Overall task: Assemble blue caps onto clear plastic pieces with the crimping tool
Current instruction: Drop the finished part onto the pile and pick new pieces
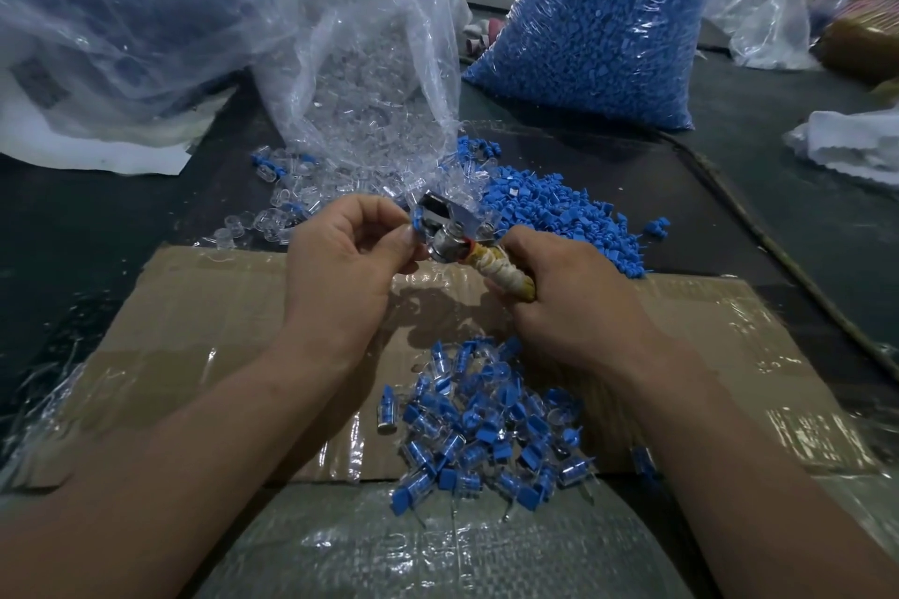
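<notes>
My right hand [559, 292] grips the cloth-wrapped handle of the metal crimping tool [452, 234], held above the cardboard. My left hand [350, 253] pinches a blue cap [417, 218] at the tool's shiny jaw; whether a clear piece sits under it I cannot tell. Below my hands lies a pile of assembled blue-and-clear pieces [481, 428]. Loose blue caps [559, 219] are heaped behind the tool, to the right. Loose clear pieces [277, 219] lie to the left, spilling from an open clear bag [369, 78].
A flattened, taped cardboard sheet [219, 306] covers the dark table. A big full bag of blue caps [603, 24] stands at the back right. Large crumpled plastic bags [126, 15] fill the back left, and white wrapping [856, 141] lies at the right edge.
</notes>
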Demonstrator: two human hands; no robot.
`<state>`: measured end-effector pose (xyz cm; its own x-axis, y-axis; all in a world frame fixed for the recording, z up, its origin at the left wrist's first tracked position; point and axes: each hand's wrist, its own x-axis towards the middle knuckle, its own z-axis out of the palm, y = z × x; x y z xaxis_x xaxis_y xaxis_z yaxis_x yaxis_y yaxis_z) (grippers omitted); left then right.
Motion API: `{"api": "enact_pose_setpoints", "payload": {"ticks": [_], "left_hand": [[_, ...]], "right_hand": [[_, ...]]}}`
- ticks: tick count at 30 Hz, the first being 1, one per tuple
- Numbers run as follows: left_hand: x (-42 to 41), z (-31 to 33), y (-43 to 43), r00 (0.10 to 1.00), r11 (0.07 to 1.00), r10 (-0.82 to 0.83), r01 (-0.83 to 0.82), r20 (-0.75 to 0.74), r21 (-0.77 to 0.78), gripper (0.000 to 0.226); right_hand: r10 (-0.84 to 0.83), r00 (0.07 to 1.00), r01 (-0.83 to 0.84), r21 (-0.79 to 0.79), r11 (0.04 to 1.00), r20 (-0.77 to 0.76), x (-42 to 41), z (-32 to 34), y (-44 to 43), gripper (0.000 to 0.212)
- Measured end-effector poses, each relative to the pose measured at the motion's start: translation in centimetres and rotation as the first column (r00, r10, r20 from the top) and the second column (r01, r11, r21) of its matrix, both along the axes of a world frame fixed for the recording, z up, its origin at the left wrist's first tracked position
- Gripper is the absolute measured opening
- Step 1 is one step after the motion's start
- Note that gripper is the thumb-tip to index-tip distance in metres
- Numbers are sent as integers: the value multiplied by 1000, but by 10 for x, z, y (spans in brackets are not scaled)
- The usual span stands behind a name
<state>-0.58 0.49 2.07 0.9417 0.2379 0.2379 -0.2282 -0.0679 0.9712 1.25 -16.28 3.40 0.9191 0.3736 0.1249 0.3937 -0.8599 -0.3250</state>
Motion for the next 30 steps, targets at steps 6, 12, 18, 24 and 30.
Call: {"api": "enact_pose_setpoints", "payload": {"ticks": [6,12,18,24,30], "left_hand": [[0,-1,0,1000,1000,-2,2,-11,-1,23],[4,2,9,1000,992,4,-7,-24,-129,19],[-6,8,8,890,900,-434,419,-140,-121,9],[-10,8,5,714,722,-663,689,-226,59,17],[-11,6,1,758,752,-624,648,-190,120,16]], "right_hand": [[10,999,-10,8,1000,31,4,-3,-4,21],[-35,999,35,-12,999,1,12,1,-24,22],[-32,994,28,-38,999,-108,12,7,-30,35],[3,988,-9,-39,999,-153,10,7,-26,57],[23,981,-41,-90,995,-195,13,4,-29,80]]}}
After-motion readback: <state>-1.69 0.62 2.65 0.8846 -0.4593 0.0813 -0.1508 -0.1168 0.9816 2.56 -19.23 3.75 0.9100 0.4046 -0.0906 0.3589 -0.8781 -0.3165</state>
